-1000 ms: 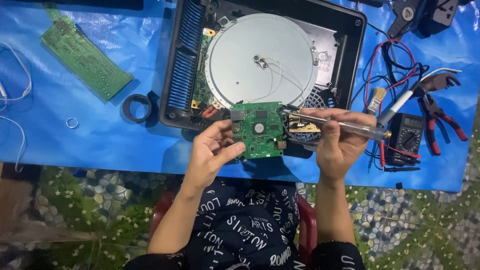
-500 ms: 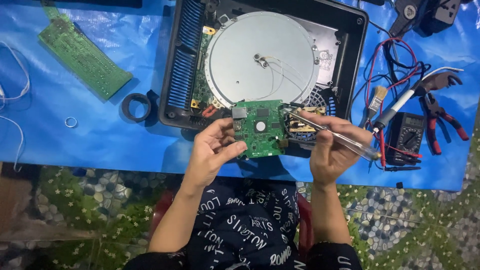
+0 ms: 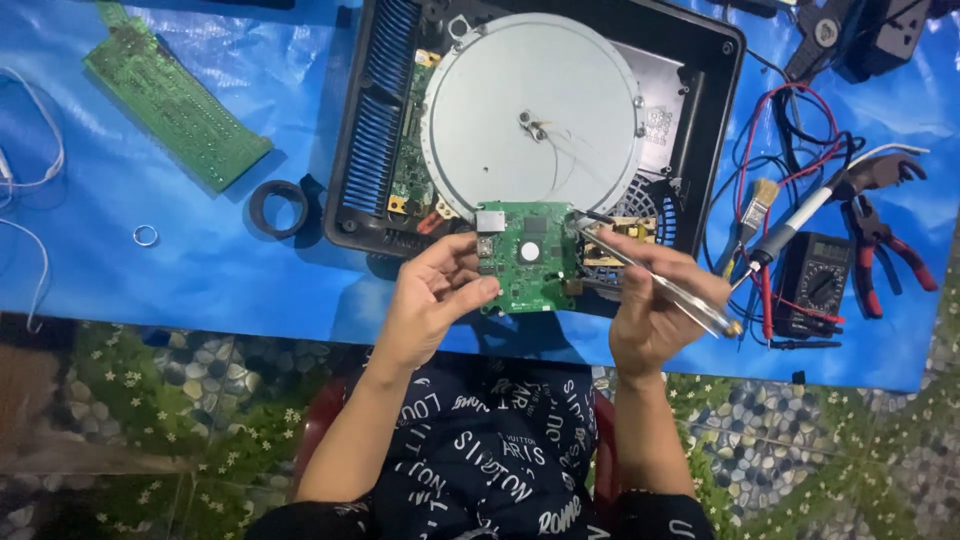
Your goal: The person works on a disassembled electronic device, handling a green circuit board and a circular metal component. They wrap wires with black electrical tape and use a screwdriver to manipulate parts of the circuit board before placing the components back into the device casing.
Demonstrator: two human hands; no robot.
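Head view: my left hand (image 3: 432,300) pinches the small green circuit board (image 3: 528,258) at the open cooker's (image 3: 380,120) near edge; my right hand (image 3: 655,310) grips tweezers (image 3: 655,275) at its right corner. Probing continues, I judge; steadiness needed.

We see the left hand (image 3: 432,300) pinching a small green circuit board (image 3: 530,258) at its left edge, over the front rim of an opened black cooker (image 3: 700,100). The right hand (image 3: 655,305) holds metal tweezers (image 3: 655,275), tips at the board's upper right corner. On the blue counter (image 3: 200,260) to the right lie a soldering iron (image 3: 800,225), a multimeter (image 3: 815,285) and red-handled pliers (image 3: 885,245).
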